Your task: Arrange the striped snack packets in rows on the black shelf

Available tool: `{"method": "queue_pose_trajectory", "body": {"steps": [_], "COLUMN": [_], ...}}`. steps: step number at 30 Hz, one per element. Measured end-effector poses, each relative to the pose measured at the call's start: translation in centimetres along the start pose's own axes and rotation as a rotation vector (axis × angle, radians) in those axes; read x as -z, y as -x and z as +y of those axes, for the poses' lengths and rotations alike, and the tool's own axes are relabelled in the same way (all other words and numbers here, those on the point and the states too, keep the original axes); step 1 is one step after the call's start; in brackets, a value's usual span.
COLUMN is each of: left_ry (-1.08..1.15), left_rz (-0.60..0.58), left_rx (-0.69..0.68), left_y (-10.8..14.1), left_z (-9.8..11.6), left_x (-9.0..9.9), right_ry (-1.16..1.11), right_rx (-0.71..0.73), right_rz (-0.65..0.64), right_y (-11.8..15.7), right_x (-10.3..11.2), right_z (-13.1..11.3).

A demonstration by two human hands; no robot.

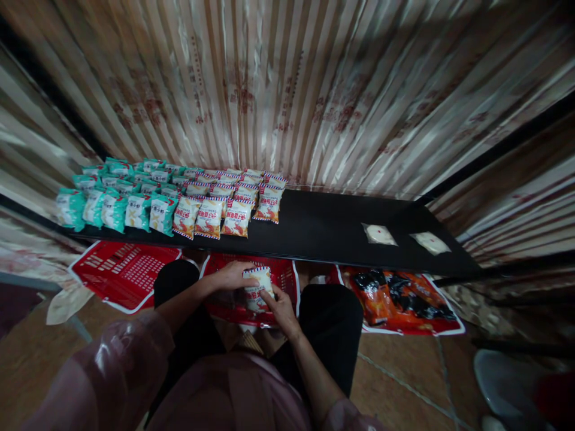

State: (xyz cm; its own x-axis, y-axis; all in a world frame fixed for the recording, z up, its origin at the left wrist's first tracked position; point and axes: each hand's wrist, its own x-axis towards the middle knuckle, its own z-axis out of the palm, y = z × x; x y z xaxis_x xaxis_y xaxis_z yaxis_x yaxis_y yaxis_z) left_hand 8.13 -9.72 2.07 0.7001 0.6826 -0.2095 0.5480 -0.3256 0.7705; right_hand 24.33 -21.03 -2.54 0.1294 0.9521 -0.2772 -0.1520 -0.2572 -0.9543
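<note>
Between my two hands, over the middle red basket (290, 287), is a white and orange snack bag (257, 288) with a striped top edge. My left hand (234, 275) grips its upper left side. Lower down on the right side, my right hand (282, 308) has its thumb across the front and its fingers closed on it. Similar white and orange snack bags (236, 216) stand upright in rows on the black shelf (314, 230) ahead. To their left stand rows of teal and white snack bags (113, 211).
Two flat, round, pale items in clear wrappers (380, 234) lie on the shelf's right part. A red basket (130, 269) sits low at left; another at right holds orange and black packages (399, 296). Striped curtains (269, 90) hang behind, with dark posts (498, 152) at the sides.
</note>
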Motion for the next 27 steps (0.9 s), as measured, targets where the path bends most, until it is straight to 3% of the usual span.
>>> {"method": "queue_pose_trajectory", "body": {"steps": [7, 15, 20, 27], "left_ry": [0.438, 0.994, 1.024, 1.012], "left_rz": [0.113, 0.356, 0.448, 0.453], "left_rx": [0.094, 0.173, 0.182, 0.195], "left_y": [-0.2, -0.2, -0.3, -0.6], "left_z": [-0.8, 0.2, 0.8, 0.7], "left_x": [-0.7, -4.6, -6.2, -7.5], "right_ry": [-0.1, -0.174, -0.15, -0.18], "right_rx": [-0.081, -0.089, -0.083, -0.08], "right_rz": [0.077, 0.096, 0.129, 0.166], "right_y": [-0.2, -0.3, -0.3, -0.6], "right_x": [0.3, 0.0, -0.3, -0.4], "right_z": [0.2, 0.7, 1.0, 1.1]}}
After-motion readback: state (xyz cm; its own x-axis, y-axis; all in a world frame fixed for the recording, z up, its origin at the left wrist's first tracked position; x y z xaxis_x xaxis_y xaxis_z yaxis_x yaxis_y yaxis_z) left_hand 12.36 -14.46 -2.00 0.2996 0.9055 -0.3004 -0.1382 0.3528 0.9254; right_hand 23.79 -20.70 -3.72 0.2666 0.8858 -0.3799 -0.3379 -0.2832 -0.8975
